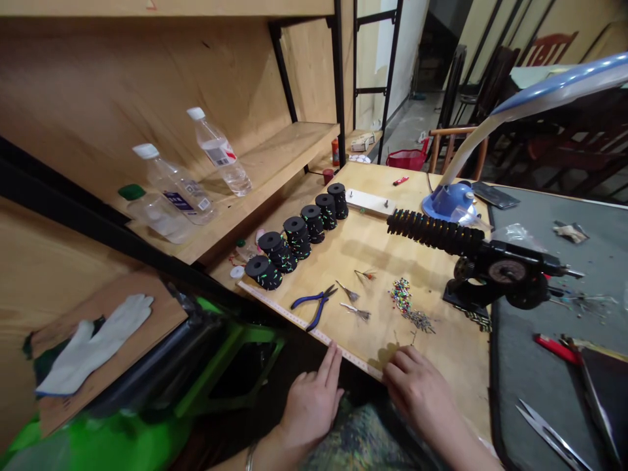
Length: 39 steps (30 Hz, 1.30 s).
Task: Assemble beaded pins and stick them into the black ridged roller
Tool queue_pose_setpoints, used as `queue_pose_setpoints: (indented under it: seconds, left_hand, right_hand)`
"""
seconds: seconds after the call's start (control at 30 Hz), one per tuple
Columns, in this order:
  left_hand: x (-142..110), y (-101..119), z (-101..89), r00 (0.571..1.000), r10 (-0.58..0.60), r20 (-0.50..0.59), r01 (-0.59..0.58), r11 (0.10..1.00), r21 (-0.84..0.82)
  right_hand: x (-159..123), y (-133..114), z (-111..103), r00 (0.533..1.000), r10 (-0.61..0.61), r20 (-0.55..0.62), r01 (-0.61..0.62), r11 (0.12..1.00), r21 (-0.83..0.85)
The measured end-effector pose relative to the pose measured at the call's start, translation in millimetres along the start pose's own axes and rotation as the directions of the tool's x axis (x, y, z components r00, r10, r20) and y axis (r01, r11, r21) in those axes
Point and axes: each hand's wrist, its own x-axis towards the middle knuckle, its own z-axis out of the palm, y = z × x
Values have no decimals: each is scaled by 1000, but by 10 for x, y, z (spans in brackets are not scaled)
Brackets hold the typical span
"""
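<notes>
My left hand [314, 400] is at the table's front edge, index and middle fingers stretched out and touching the measuring tape [360, 362] fixed along it. My right hand [419, 386] rests on the edge, fingers curled; whatever they may hold is hidden. Thin wire-like bits [412, 337] lie just beyond its fingertips. Farther in are a pile of coloured beads [401, 294] and a heap of small metal pieces [420, 320]. Blue-handled pliers [321, 305] lie ahead of my left hand, beside small bundles of thin strands [356, 313].
Black foam spools [296, 229] line the table's left side. A black device with a ringed rod [434, 232] and a blue lamp [449, 199] stand right. Scissors-like metal tool [547, 432] lies on the grey mat [520, 366]. Bottles [220, 154] stand on the left shelf.
</notes>
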Motion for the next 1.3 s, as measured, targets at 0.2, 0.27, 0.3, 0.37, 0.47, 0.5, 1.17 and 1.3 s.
queue_pose_setpoints:
  seconds: [0.2,0.27,0.3,0.37,0.47,0.5,1.17,1.3]
  left_hand:
    - [-6,-1,30,1000,10,-23,-10,1000,7]
    - [-6,1,28,1000,14,-27,-14,1000,7]
    - [-4,2,25,1000,14,-27,-14,1000,5]
    - [2,4,16,1000,13,-26,-13,1000,1]
    - [9,8,10,1000,22,-18,-22,1000,1]
    - [10,10,11,1000,26,-15,-26,1000,3]
    - [563,281,-591,993,109,-37,-85,487,-869]
    - [648,325,-582,994,107,-29,-75,462,-884]
  right_hand:
    - [-16,-2,-82,1000,16,-18,-16,1000,-22]
    - [-15,-9,-101,999,8,-49,-9,999,-30]
    - [-12,-13,-107,998,2,-64,-4,999,-34]
    - [-6,-22,-118,996,-11,-86,7,999,-40]
    - [8,-28,-140,997,-9,-74,6,999,-42]
    - [14,-27,-148,998,-6,-61,3,999,-40]
    - [51,-33,-378,992,97,79,-116,952,285]
    - [43,-81,-405,992,122,27,-124,933,338]
